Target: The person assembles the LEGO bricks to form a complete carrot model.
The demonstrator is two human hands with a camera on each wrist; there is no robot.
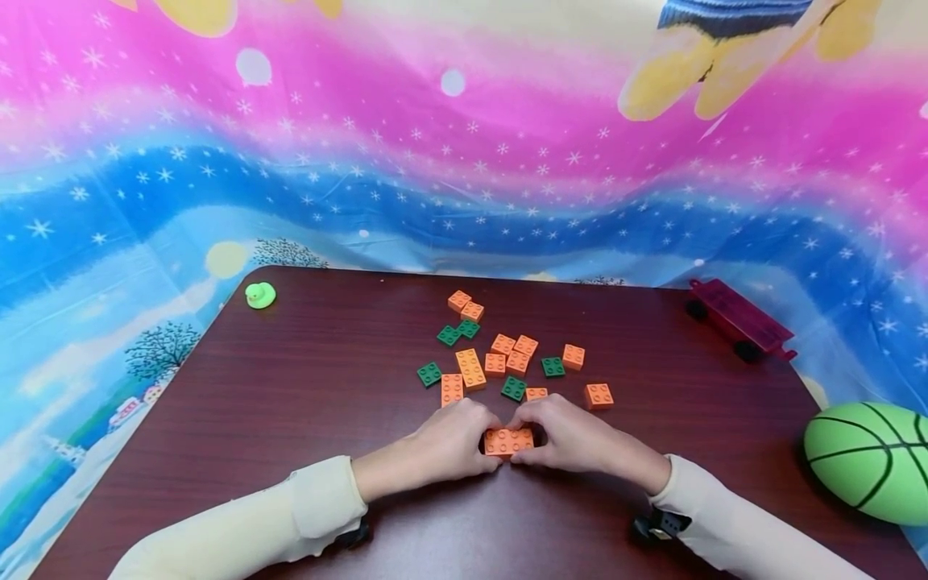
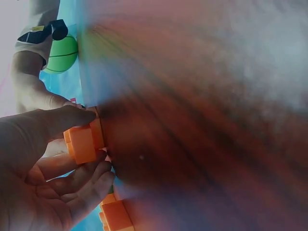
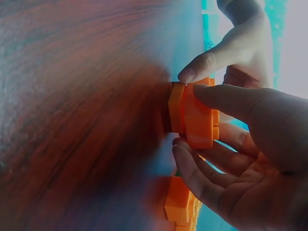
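Near the front middle of the table both hands meet around an orange building brick [image 1: 509, 442], studs up. My left hand [image 1: 458, 439] pinches its left end, and my right hand [image 1: 569, 432] its right end, thumbs on the near side. From the right wrist view, the upper orange brick [image 3: 199, 120] sits against a lower orange brick [image 3: 176, 108] close to the tabletop, slightly askew to it. The left wrist view also shows the upper brick [image 2: 81, 145] between thumb and fingers. Just beyond the hands lie a long orange brick [image 1: 452, 388] and a green brick [image 1: 514, 388].
Several loose orange bricks [image 1: 517, 362] and green bricks [image 1: 429, 374] are scattered beyond the hands on the dark table [image 1: 290, 387]. A green duck [image 1: 261, 296] stands at the far left corner, a dark red wheeled cart [image 1: 743, 316] at the far right, a green ball [image 1: 870, 463] at the right edge.
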